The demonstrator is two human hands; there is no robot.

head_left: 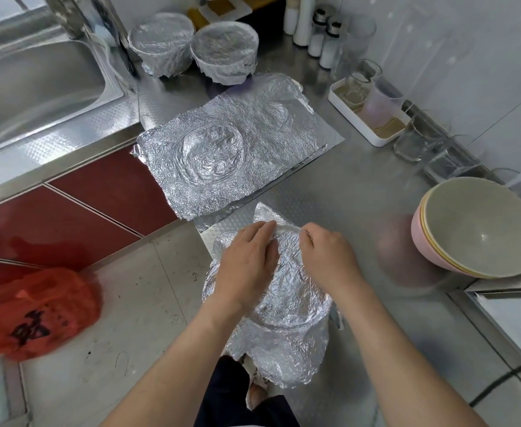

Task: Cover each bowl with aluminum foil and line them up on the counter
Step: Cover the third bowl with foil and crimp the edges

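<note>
A bowl wrapped in crinkled aluminum foil [287, 318] sits at the counter's near edge, foil hanging down its sides. My left hand [248, 263] lies flat on the foil top, fingers straight, pressing it at the far left rim. My right hand [327, 257] has its fingers curled, pinching the foil at the far rim. Two foil-covered bowls [160, 41] [225, 49] stand side by side at the back by the sink. A stack of uncovered bowls [475, 229], grey-green on yellow on pink, sits at the right.
Loose used foil sheets [222, 149] with round bowl imprints lie spread mid-counter. A steel sink [31, 84] is at left, a white tray with glass jars [367, 115] and bottles at back right. A red plastic bag [34, 312] lies on the floor.
</note>
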